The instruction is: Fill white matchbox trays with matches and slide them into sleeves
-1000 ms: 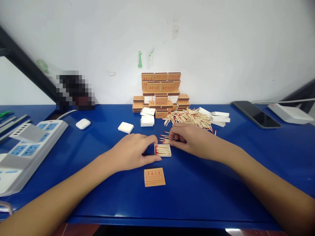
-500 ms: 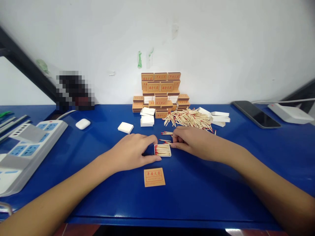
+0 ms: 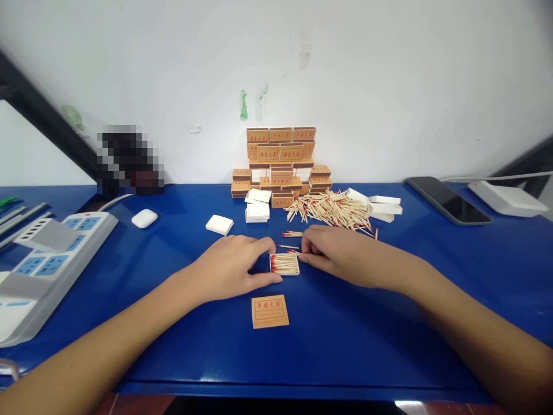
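Observation:
A small white matchbox tray (image 3: 284, 273) lies on the blue table, filled with red-headed matches that point left. My left hand (image 3: 235, 266) holds the tray by its left end, forefinger at the far corner and thumb at the near one. At the tray's far right corner, my right hand (image 3: 330, 253) has its thumb and fingers pinched together on a match (image 3: 294, 251) whose red head sticks out leftward. Just beyond the tray lie a few loose matches (image 3: 288, 246). An orange printed matchbox sleeve (image 3: 270, 312) rests flat on the near side.
Stacked matchboxes (image 3: 280, 153) stand against the wall. A heap of matches (image 3: 332, 208) and white trays (image 3: 384, 200) lie to their right. More white trays (image 3: 257, 213) sit left of the heap. A power strip (image 3: 56, 259), earbud case (image 3: 144, 218) and phone (image 3: 447, 200) flank the area.
My right hand has shifted slightly at the tray's right corner, with its fingers more curled. The left hand and the tray keep their places; the whole view has slid a little.

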Motion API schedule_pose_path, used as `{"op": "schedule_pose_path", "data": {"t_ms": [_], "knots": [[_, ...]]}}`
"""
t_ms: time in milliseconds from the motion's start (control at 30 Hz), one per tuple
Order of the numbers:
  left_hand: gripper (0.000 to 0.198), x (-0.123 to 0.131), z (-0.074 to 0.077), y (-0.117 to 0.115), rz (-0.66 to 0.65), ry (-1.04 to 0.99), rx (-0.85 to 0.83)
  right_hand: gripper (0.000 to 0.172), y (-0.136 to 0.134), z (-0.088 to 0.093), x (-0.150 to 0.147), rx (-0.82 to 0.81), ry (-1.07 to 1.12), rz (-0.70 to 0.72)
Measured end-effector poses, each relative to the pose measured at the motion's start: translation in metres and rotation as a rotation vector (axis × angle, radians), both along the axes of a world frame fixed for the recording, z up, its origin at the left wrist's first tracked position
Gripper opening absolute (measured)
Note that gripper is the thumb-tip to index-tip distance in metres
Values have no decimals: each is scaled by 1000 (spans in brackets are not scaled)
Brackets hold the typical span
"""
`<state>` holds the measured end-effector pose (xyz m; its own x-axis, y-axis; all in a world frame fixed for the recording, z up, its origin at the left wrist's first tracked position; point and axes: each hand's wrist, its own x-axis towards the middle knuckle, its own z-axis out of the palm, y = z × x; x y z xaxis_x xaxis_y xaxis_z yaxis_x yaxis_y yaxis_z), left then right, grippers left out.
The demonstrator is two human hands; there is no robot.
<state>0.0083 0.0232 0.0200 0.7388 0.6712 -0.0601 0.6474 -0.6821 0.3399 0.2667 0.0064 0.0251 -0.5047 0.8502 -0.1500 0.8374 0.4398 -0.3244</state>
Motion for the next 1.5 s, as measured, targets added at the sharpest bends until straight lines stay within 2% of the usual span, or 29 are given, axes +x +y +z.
{"op": "schedule_pose_path", "data": {"t_ms": [200,467,700,967,1233,1367,1500], "knots": [[35,-1,-1,0,-11,-14,10,23,-3,-3,-2,95,-90,34],[36,-1,-1,1,3,-5,6,23,-1,1,-2,57,-118,32],[36,0,1,0,-5,-15,6,25,-4,-2,0,118,-91,62],[34,0,0,0,-4,-33,15,11,-4,3,-14,146,-263,6],[35,-1,2,0,5,-9,10,11,1,7,-10,143,-138,34],[34,-3,4,0,8,-14,1,11,0,7,-11,234,-74,76],[34,-3,3,1,-4,-28,28,8,-4,-5,-23,421,-99,162]]}}
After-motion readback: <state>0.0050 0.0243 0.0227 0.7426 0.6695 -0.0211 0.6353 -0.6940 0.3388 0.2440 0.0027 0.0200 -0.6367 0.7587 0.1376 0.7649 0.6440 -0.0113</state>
